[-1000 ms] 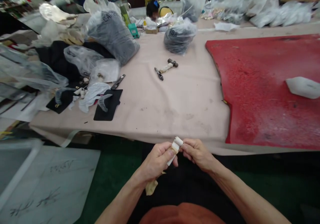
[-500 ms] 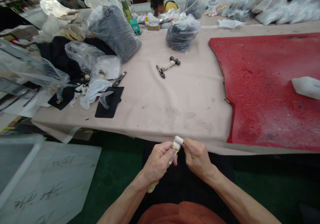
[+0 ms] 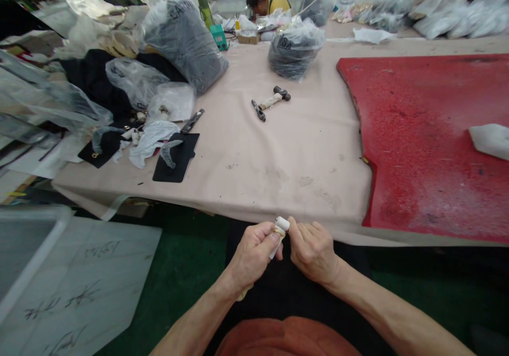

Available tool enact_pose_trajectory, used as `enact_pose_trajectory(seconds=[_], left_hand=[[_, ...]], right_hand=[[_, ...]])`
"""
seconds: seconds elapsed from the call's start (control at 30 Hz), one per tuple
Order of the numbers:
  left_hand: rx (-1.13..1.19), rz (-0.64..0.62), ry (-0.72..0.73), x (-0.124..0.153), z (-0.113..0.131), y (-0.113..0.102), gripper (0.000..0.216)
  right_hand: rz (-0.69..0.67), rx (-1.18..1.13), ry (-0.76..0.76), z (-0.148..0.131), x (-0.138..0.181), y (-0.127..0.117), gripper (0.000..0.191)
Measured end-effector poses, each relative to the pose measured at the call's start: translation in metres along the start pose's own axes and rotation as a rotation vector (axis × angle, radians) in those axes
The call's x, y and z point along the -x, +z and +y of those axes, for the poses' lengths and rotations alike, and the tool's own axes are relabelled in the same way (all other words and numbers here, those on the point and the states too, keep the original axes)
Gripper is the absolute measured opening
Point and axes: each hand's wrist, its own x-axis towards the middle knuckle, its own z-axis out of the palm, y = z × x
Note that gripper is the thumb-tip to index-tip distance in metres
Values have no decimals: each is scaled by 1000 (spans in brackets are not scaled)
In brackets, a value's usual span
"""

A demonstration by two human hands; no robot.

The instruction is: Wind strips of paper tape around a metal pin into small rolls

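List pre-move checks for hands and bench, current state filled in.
1. Left hand gripping the white roll: ok.
2. Right hand gripping it too: cannot tell; its fingers are at the roll's end, grip hidden.
3. Hammer lying on the table, apart from both hands: ok.
4. Both hands off the red board: ok.
5. Black panel uncovered: not ok; a translucent scrap lies on it.

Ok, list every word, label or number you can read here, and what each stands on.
"SA", after an unclear first mark: small plastic bag.
Large plastic bag: black lettering, too blurred to read.
Pale panel, lower left: handwritten marks, not legible.
White roll in the left hand: no text visible.
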Motion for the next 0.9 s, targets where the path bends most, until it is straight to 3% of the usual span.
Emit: enact_pose_trajectory(seconds=[0.17, 0.4, 0.47, 0.57, 0.63, 0.73, 0.9], left_hand=[[65, 60, -65, -2, 1, 5, 40], [-47, 295, -97, -9, -3, 9, 53], [-71, 287, -99, -8, -4, 5, 52], [-117, 209, -67, -6, -3, -3, 49], [-133, 112, -20, -4, -1, -6, 46], [-139, 39, 24, -3, 1, -5, 46], [-102, 57, -43, -4, 1, -1, 48]], right_hand=[[-50, 32, -65, 1, -2, -2, 33], [-119, -83, -23, -9, -3, 2, 32], [-206, -354, 136, -9, -6, -1, 26], [-477, -1067, 561, -2, -15, -8, 22], [-593, -1441, 788, 4, -20, -12, 37], [-582, -1590, 882, 10, -25, -12, 48], [-460, -1648, 1074, 10, -24, -8, 50]])
